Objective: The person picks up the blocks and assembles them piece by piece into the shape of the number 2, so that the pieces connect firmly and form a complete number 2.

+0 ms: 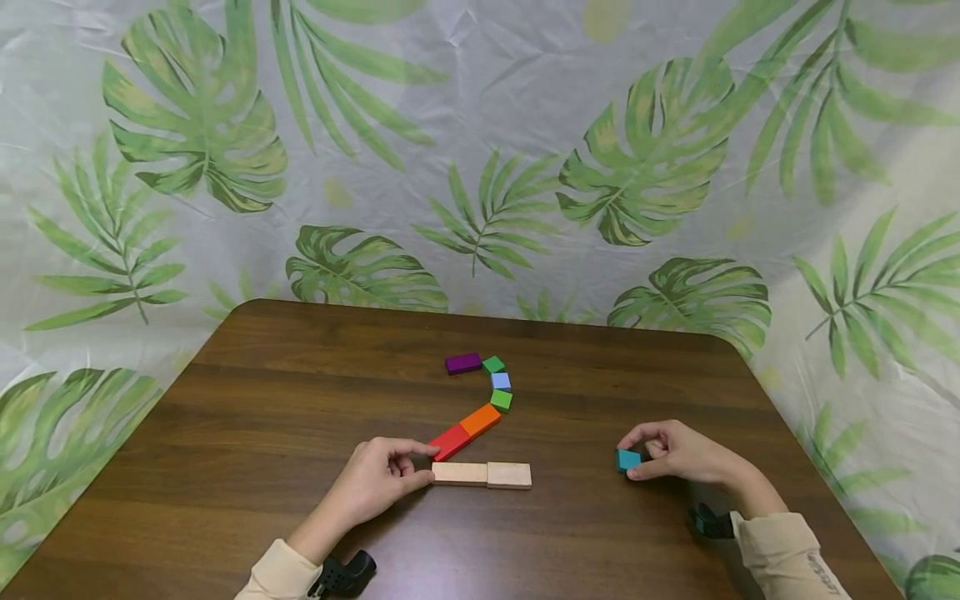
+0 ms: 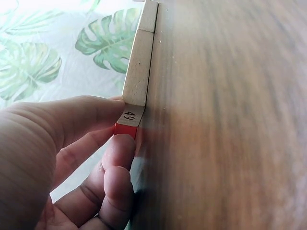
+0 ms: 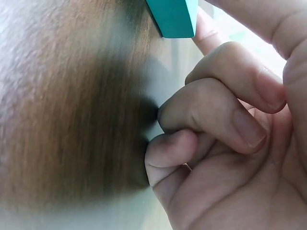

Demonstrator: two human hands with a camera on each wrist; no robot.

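Observation:
At the left end of the line of blocks, my left hand sets its thumb against a plain wooden block, with "49" on its end in the left wrist view. Its index fingertip touches the lower end of a red block. The two blocks meet between these fingertips, and the other fingers are curled. Off to the right, my right hand pinches a teal block between thumb and index finger. In the right wrist view the teal block is close over the wood surface, the remaining fingers curled into the palm.
A second plain block continues the wooden row. From the red block, an orange block leads to a curve of a green block, a light blue block, another green block and a purple block. Leaf-patterned cloth hangs behind the table.

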